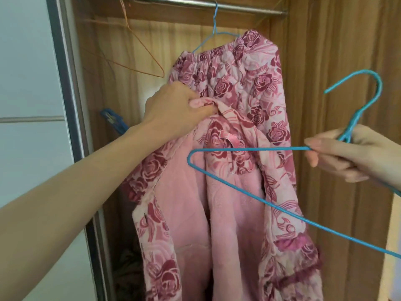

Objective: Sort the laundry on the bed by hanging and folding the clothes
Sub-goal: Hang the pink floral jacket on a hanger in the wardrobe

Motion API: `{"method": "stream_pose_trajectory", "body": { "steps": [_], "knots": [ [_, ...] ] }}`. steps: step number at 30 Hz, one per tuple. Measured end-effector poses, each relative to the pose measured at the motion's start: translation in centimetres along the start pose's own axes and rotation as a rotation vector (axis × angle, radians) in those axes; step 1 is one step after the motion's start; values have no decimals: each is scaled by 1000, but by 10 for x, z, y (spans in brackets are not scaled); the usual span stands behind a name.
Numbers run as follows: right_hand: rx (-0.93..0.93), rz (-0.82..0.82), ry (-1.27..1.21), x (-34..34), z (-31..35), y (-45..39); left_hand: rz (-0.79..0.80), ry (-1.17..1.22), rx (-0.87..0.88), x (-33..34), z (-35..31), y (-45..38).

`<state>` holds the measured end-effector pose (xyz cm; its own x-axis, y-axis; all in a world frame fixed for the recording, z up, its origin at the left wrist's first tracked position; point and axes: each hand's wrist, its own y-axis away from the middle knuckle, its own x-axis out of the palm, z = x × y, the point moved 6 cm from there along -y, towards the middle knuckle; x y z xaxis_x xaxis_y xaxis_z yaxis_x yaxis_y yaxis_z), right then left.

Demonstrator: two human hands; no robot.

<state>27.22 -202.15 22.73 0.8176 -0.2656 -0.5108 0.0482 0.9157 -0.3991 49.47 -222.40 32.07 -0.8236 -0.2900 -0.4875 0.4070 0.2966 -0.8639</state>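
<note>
left hand (173, 107), at nine o'clock of the frame centre, pinches a bunched fold of the pink quilted rose-print jacket with plush pink lining (217, 192); fingers curled round the cloth, grip closed on it. right hand (351, 153), at three o'clock, grips the neck and top wire of a loose blue wire hanger (249, 148), fingers curled round it; its free shoulder points toward the jacket's open front but is not inside it. risk, as judged: the jacket hangs from one pinch only, so it may slip or twist while the wire is fed in; the hanger's bend may snag the lining or the small pink loop at the collar; the jacket lies against the matching rose-print elastic-waist trousers (234, 68), at twelve o'clock, and a tug may drag them off their own thin blue wire hanger on the rail (214, 25). count: hands, two; blue wire hangers, two, one held and one on the steel wardrobe rail (206, 3); orange wire hanger (138, 48), one, bare, at eleven o'clock; blue plastic clip hanger (112, 122), one, partly hidden behind the left forearm; rose-print garments, two; rail, one; wooden wardrobe (325, 105), one.
</note>
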Motion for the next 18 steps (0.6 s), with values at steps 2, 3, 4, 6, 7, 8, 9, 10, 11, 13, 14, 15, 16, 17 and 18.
{"method": "stream_pose_trajectory", "body": {
  "steps": [2, 3, 4, 6, 7, 8, 9, 10, 11, 13, 14, 15, 16, 17, 18],
  "knots": [
    [-14, -123, 68, -8, 3, -4, -16, -70, 24, -6, -3, 3],
    [-31, -118, 97, -12, 0, -9, -23, -103, 26, -8, -4, 4],
    [-40, -103, 110, -14, -8, -10, -26, -127, 26, -9, -5, 6],
    [5, -107, 102, -4, -4, -21, -25, -115, 24, -8, -11, 8],
    [-3, -82, 119, 9, 4, -24, -19, -103, 25, -6, -16, 9],
    [-28, -43, 120, 17, 7, -30, -13, -99, 35, -3, -21, 10],
    [-42, -22, 116, 26, 11, -35, -7, -99, 59, 0, -28, 12],
    [-51, -8, 103, 34, 15, -39, 0, -107, 89, 3, -35, 14],
    [-63, 2, 93, 39, 18, -42, 10, -111, 122, 6, -42, 15],
    [-59, 18, 48, 48, 20, -45, 42, -109, 166, 12, -51, 19],
    [-44, 24, 29, 53, 19, -45, 49, -112, 174, 14, -54, 20],
    [-40, 22, 20, 58, 17, -46, 49, -123, 173, 15, -56, 21],
    [-46, 6, 26, 62, 14, -47, 48, -138, 172, 17, -58, 23],
    [-64, -18, 47, 67, 12, -48, 47, -153, 169, 20, -59, 26],
    [-85, -53, 66, 71, 11, -49, 51, -162, 166, 22, -61, 30]
  ]
}}
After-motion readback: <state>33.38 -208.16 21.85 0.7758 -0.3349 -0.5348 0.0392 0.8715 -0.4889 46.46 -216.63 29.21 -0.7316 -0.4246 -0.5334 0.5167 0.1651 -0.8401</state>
